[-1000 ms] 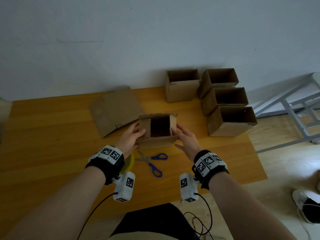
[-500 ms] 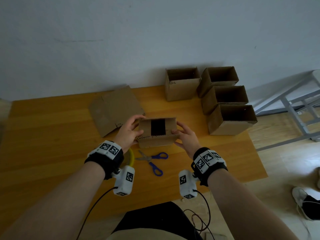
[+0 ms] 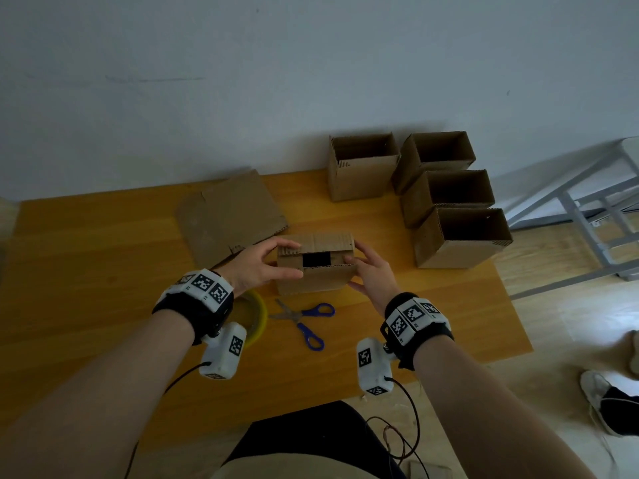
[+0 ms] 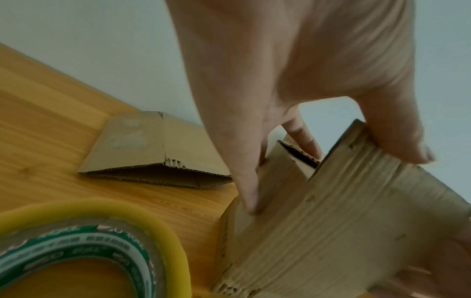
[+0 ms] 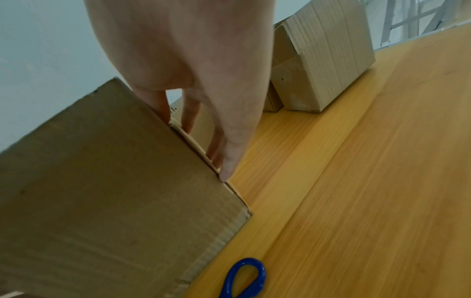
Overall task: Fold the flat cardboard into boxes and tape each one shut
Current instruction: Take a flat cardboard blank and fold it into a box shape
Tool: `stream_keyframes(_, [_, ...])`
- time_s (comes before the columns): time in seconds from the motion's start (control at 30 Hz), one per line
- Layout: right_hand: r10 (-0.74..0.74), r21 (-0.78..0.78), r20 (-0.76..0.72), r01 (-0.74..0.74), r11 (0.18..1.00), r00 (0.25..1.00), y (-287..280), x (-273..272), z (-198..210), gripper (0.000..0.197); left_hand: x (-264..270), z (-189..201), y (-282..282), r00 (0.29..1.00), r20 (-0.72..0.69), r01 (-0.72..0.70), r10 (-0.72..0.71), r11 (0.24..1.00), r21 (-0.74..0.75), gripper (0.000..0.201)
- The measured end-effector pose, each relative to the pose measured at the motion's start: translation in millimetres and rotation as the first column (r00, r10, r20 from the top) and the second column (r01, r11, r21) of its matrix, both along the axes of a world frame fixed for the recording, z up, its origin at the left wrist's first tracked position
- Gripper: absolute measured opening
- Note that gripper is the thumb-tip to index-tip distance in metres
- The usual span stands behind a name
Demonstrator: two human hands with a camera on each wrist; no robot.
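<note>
I hold a small cardboard box [image 3: 316,281] just above the wooden table [image 3: 103,271], near its middle. Its flaps are folded inward, leaving a small dark gap [image 3: 316,260] on the face turned to me. My left hand [image 3: 257,262] grips the box's left end, thumb and fingers wrapped over the flaps; the left wrist view shows this box [image 4: 318,221] under the thumb. My right hand [image 3: 368,271] grips the right end, fingers along the side of the box [image 5: 102,191]. A flat cardboard sheet [image 3: 231,216] lies behind my left hand.
Several open-topped folded boxes [image 3: 460,236] stand at the table's back right. A yellow-rimmed tape roll [image 3: 259,316] lies under my left wrist, and blue-handled scissors [image 3: 306,321] lie just in front of the box. A grey metal frame [image 3: 587,209] stands right of the table.
The flaps have been folded in, so the wide dark opening has shrunk to a small gap. Both hands shifted slightly with the box and kept hold of its ends.
</note>
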State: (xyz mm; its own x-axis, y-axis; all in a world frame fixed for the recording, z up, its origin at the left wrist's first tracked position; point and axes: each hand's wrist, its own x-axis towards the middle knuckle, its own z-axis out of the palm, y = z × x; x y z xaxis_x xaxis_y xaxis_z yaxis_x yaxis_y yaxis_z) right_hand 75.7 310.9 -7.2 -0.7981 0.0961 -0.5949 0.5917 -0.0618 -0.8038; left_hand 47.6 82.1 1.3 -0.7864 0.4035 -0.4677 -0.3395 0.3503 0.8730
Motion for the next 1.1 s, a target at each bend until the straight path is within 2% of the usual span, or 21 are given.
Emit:
stream_keyframes(0.13, [-0.016,0.107,-0.068,0.023,0.994,0.998,-0.9,2.7,-6.5,0.036,-5.0,3.6,5.2,0.989,-0.145,-0.043,0.026,0.992,-0.116,0.036])
stream_keyframes(0.23, [0.064,0.351,-0.182,0.004,0.937,0.981,-2.4,5.3,-6.9,0.042,-7.0,0.3,10.4,0.962,-0.269,-0.084,0.034,0.981,-0.175,0.023])
stream_keyframes(0.3, [0.261,0.590,-0.247,-0.069,0.805,0.933,-6.7,8.5,-3.4,0.046,-8.6,-4.0,12.7,0.949,-0.312,-0.109,0.041,0.972,-0.206,0.021])
stream_keyframes(0.4, [0.609,0.841,-0.243,-0.148,0.520,0.755,-18.0,15.8,-2.1,0.050,-9.9,-7.6,16.0,0.932,-0.359,-0.133,0.049,0.968,-0.214,0.022])
stream_keyframes(0.5, [0.823,0.941,-0.146,-0.178,0.286,0.549,-26.5,22.8,-12.1,0.054,-9.7,-9.2,18.6,0.912,-0.408,-0.141,0.043,0.967,-0.214,0.023])
stream_keyframes(0.57, [0.871,0.964,-0.089,-0.178,0.197,0.483,-28.2,25.6,-19.0,0.057,-10.0,-10.3,18.7,0.903,-0.428,-0.135,0.030,0.967,-0.218,0.022])
stream_keyframes(0.67, [0.881,0.973,-0.080,-0.156,0.172,0.466,-27.3,27.0,-25.6,0.055,-9.7,-10.4,15.8,0.919,-0.395,-0.089,-0.009,0.970,-0.228,0.026])
stream_keyframes(0.83, [0.872,0.971,-0.148,-0.099,0.218,0.467,-27.5,25.1,-30.7,0.050,-1.5,-11.7,0.9,0.962,-0.260,-0.147,0.086,0.964,-0.222,0.074])
stream_keyframes(0.9, [0.865,0.967,-0.166,-0.094,0.237,0.474,-29.4,24.2,-30.4,0.053,6.7,-14.4,-8.3,0.967,-0.232,-0.164,0.103,0.951,-0.262,0.083])
stream_keyframes(1.0, [0.857,0.962,-0.190,-0.082,0.259,0.479,-30.6,23.6,-27.9,0.051,22.9,-18.6,-21.4,0.977,-0.203,-0.133,0.059,0.917,-0.377,0.074])
stream_keyframes(1.1, [0.853,0.959,-0.193,-0.092,0.269,0.484,-30.2,24.1,-27.6,0.051,41.1,-26.3,-29.7,0.994,-0.111,-0.032,-0.018,0.903,-0.428,0.057])
